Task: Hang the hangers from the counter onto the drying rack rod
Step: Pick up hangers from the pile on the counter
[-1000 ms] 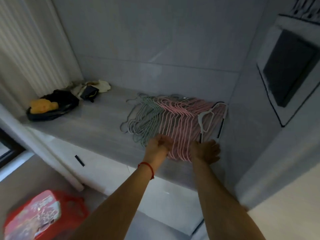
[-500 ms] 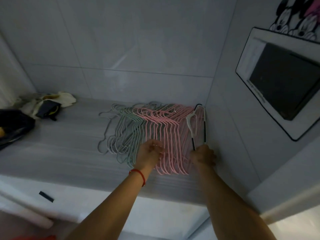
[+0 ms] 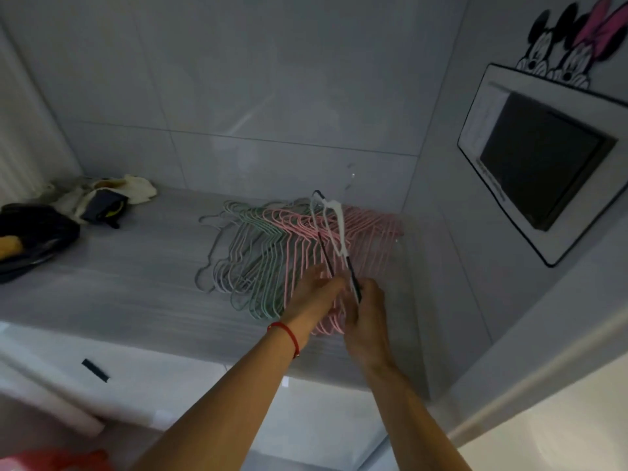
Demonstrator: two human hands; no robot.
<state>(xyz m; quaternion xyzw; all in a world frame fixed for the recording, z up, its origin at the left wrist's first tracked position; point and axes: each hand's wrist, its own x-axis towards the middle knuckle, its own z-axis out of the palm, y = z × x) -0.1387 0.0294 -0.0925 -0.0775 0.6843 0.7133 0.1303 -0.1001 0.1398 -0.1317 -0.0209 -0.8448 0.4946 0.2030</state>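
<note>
Far left of the hanger pile [image 3: 272, 253], against the counter's [image 3: 119, 266] left end: a black bag [image 3: 34, 232] with something yellow in it, and just beyond it a crumpled pale cloth [image 3: 102, 195] with a dark item on top; both well apart from the pile, apparently set aside and no part of the job. Below the pile's left side, on the cabinet front: a small dark handle [image 3: 95, 370]. The pile itself flat on the counter, pushed toward the right-hand corner wall, fanned in overlapping rows, grey at the left edge, then green, then pink, hooks toward the back wall; probably stacked this way so several can be gathered in one take. At the pile's near edge: left hand [image 3: 312, 294], red cord at the wrist, fingers curled into the pink hangers, seemingly gathering or steadying a bunch; exact hold partly hidden by the right hand. Just right of it, touching or nearly so: right hand [image 3: 367, 317], pinching the lower end of a black-and-white hanger [image 3: 334, 232] tilted up off the pile, hook end raised toward the back wall, likely being separated from the rest before lifting. Right of the pile, on the side wall: a white-framed dark panel [image 3: 540, 161] with a cartoon sticker [image 3: 571, 42] above. Drying rack rod not in view; no hanger hung as yet, judged an early pickup stage.
</note>
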